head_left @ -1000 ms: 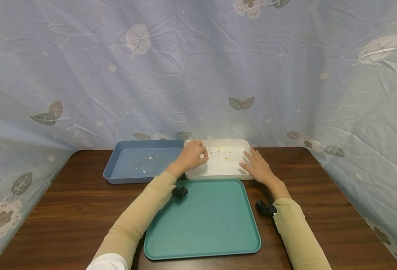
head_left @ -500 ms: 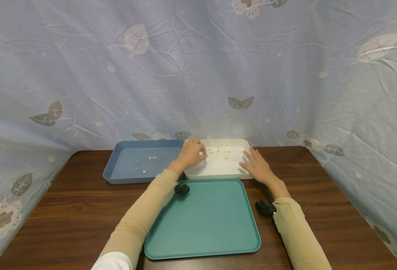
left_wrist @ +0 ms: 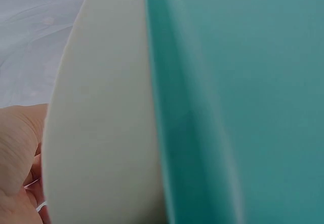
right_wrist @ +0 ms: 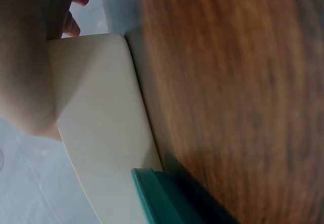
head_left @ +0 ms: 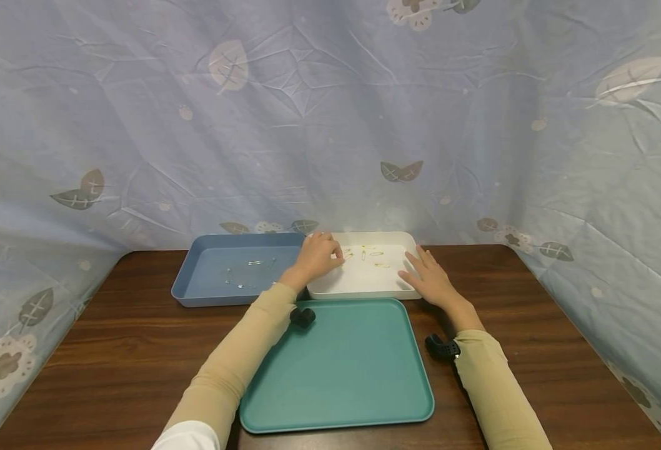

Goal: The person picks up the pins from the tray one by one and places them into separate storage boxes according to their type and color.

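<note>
Over the left end of the white tray (head_left: 358, 284), my left hand (head_left: 315, 257) has its thumb and forefinger bent close together. Gold safety pins (head_left: 377, 254) lie scattered in that tray, one right by those fingertips. Whether the fingers pinch a pin is too small to see. My right hand (head_left: 430, 279) lies with spread fingers over the tray's right rim. In the left wrist view, part of the left hand (left_wrist: 17, 163) shows behind the tray's wall, its fingertips hidden. The right wrist view shows the right hand (right_wrist: 25, 57) against the tray's outer side.
A blue tray (head_left: 195, 294) with several silver safety pins (head_left: 254, 262) adjoins the white tray on the left. In front lies a green tray (head_left: 342, 369), partly under the left forearm. All stand on a brown wooden table (head_left: 100, 356), with a patterned curtain (head_left: 308, 125) behind.
My left hand has shifted slightly left, and the gold pin beside its fingertips shows more plainly. In the last half second it has barely moved. My right hand has stayed put.
</note>
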Demonstrator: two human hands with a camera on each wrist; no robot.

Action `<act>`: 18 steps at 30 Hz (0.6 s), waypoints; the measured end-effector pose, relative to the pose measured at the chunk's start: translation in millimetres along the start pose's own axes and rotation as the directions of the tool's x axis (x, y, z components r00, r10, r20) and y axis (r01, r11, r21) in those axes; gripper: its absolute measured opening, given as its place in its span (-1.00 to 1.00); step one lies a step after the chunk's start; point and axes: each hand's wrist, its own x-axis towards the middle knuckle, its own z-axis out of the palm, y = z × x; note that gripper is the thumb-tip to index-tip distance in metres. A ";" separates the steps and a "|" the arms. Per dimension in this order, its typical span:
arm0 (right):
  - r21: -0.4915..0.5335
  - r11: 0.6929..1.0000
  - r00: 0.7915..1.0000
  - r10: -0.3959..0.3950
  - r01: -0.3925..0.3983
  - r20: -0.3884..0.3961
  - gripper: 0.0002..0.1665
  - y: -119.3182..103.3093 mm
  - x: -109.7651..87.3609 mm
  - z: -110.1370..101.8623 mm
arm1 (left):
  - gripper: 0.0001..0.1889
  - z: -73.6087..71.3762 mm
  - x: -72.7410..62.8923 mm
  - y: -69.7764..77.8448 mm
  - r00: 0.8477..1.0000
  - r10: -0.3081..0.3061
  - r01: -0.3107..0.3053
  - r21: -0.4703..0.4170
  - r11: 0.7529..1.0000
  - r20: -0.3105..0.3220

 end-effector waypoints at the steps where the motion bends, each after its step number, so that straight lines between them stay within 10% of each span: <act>1: 0.003 1.000 1.000 0.001 -0.001 0.000 -0.19 -0.4 -0.3 -0.4 | -0.87 -0.5 -0.9 -0.2 1.000 -0.001 0.001 -0.002 1.000 -0.003; 18: -0.057 0.998 1.000 0.001 -0.001 0.001 -0.15 1.3 -1.3 -8.3 | -0.87 -24.8 -27.7 -3.7 0.995 -0.024 0.024 -0.008 1.000 -0.100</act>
